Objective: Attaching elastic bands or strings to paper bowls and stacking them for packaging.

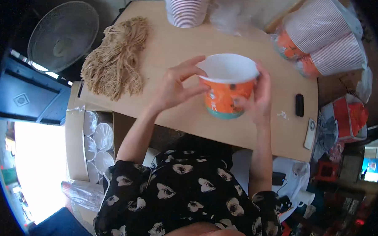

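An orange paper bucket [223,96] with a white inside and a teal band at its base is held up over the table, tilted so its open top shows. My left hand [180,81] grips its left side, fingertips over the rim and thumb against the outer wall. On the opposite side my right hand [259,98] closes round the wall, its thumb across the front. Whether more than one bucket is nested there, I cannot tell.
A brown tabletop [177,105] carries a bundle of tan strings [118,58] at left and a stack of cups [186,8] at the back. Wrapped bucket stacks [323,35] lie at far right, above a black object [299,105] and a white remote [309,134]. An open carton [76,142] stands lower left.
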{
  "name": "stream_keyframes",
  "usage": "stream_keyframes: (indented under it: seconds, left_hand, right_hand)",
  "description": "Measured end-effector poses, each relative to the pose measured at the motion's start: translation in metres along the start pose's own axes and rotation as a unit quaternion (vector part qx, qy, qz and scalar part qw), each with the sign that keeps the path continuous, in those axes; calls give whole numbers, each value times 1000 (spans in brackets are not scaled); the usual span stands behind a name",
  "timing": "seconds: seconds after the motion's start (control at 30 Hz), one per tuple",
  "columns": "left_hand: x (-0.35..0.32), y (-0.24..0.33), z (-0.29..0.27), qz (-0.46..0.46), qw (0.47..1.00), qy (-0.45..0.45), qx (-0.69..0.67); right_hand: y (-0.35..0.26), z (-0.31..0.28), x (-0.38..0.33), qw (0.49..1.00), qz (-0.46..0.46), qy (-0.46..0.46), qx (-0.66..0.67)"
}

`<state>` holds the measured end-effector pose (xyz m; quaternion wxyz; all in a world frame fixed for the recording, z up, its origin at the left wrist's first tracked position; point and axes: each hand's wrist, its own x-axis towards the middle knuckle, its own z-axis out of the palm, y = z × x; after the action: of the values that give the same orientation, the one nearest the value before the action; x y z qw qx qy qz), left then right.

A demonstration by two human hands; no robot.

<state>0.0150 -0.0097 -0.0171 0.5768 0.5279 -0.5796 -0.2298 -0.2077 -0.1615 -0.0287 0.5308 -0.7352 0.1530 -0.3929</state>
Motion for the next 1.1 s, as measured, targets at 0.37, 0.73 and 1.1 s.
stream_keyframes:
  seconds: [0.37, 0.73, 1.1]
  left_hand:
    - [-36, -68, -35, -95, 966, 236, 40]
    - [-84, -63, -103, -149, 898, 238, 339]
    - [-89, -79, -78, -149, 872, 157, 440]
  right_hand:
    - [-13, 29, -43, 908, -86, 95, -400]
    - [-31, 69, -41, 903, -142, 61, -401]
    - [-36, 93, -58, 955, -164, 53, -243]
